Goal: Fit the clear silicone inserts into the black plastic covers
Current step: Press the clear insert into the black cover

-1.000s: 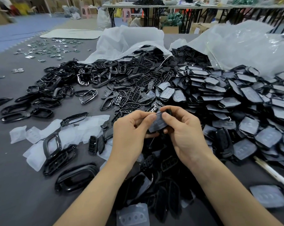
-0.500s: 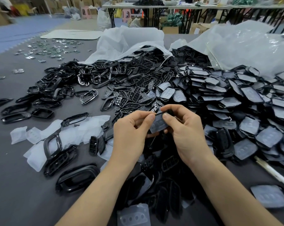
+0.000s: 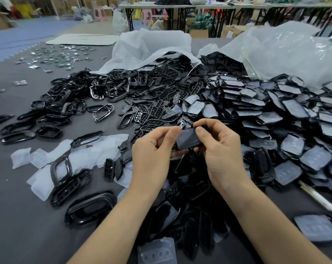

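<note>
Head view: a black cover (image 3: 192, 146) with a clear silicone insert (image 3: 187, 137) lying in its upturned face is held above the table, between the two hands and just in front of the big heap. Left hand (image 3: 151, 149) pinches the left edge, thumb on top, curled fingers beneath. Right hand (image 3: 224, 149) pinches the right edge the same way, thumb tip pressed on the insert's upper right corner. Whether the insert is fully seated cannot be told. Directly below the hands is a dark heap of unfilled covers (image 3: 190, 199), some with button slots showing. One loose insert (image 3: 157, 252) with oval dimples lies at the near edge, between the forearms. Left of the hands, scattered inserts (image 3: 96, 149) lie on the grey table (image 3: 18, 235), with black frames (image 3: 60, 168) lying on and beside them. Right of the hands is a broad mound of fitted covers (image 3: 287, 115), pale faces up, overlapping. One single fitted cover (image 3: 315, 227) lies apart, right of the right forearm, and a white stick (image 3: 321, 203) runs just beyond it. Farther back at centre, slotted black covers (image 3: 151, 113) spill from a white plastic bag (image 3: 151, 46). A clear bag (image 3: 287, 52) sits behind the mound at right. Far left, small shiny metal pieces (image 3: 54, 58) lie spread on the table.
</note>
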